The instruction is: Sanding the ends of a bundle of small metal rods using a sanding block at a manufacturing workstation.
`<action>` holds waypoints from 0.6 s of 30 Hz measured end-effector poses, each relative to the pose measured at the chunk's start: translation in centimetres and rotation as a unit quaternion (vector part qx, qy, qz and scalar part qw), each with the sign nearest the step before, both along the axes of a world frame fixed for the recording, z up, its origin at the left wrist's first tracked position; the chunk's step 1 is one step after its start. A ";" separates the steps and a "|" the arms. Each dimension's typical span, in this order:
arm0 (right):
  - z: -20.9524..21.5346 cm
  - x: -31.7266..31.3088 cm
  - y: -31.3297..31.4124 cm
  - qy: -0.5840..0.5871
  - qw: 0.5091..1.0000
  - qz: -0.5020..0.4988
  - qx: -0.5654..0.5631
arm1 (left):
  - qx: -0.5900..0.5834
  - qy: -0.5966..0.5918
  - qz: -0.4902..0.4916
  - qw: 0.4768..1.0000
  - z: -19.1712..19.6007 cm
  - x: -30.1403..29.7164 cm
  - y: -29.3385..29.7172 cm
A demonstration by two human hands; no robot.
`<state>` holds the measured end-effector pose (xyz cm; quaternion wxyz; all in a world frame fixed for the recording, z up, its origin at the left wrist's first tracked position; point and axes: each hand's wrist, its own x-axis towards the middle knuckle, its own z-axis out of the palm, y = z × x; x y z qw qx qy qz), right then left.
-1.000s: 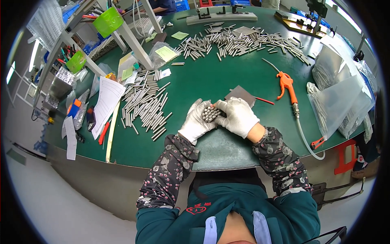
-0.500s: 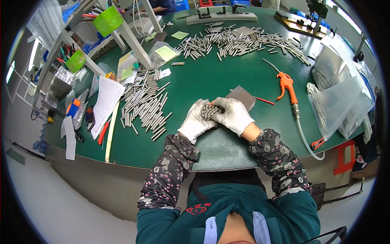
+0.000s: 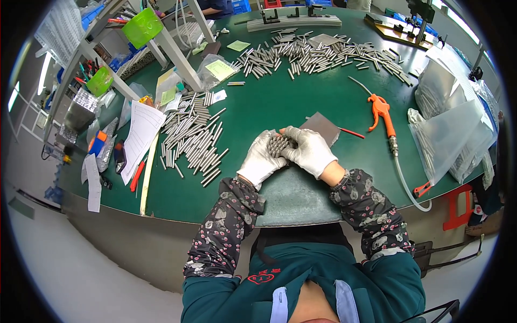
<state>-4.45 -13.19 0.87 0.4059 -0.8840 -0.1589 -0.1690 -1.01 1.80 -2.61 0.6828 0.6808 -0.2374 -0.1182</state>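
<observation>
Between my two gloved hands is a bundle of metal pins (image 3: 278,145), their round ends turned up toward me. My left hand (image 3: 260,161) wraps the bundle from the left, its fingers closed. From the right, my right hand (image 3: 311,152) grips the same bundle, with the thumb against its near side. The lower part of the pins is hidden by the gloves. Just beyond my right hand lie a dark grey flat sheet (image 3: 322,128) and a thin red stick (image 3: 352,133). A loose pile of metal pins (image 3: 194,134) spreads to the left of my hands.
A wider heap of pins (image 3: 318,56) covers the far table. On the right lie an orange air blow gun (image 3: 380,112) with its hose and clear plastic bags (image 3: 447,124). Paper sheets (image 3: 141,137), a red-handled tool (image 3: 137,176) and a shelf frame (image 3: 180,62) stand at left.
The bundle has tilted slightly, so more pin ends show between the gloves. Both hands stay in nearly the same place.
</observation>
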 end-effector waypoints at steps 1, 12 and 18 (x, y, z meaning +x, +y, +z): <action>0.0 0.0 -0.1 -0.014 1.000 -0.003 -0.004 | -0.031 0.014 0.002 0.999 0.1 -0.1 -0.1; 1.6 -1.2 -4.0 -0.072 0.930 -0.184 -0.309 | 0.122 -0.054 0.045 0.990 0.3 -0.2 0.4; 2.7 -0.9 -3.7 -0.098 0.977 -0.108 -0.153 | 0.139 -0.076 0.067 0.985 0.3 -0.3 0.3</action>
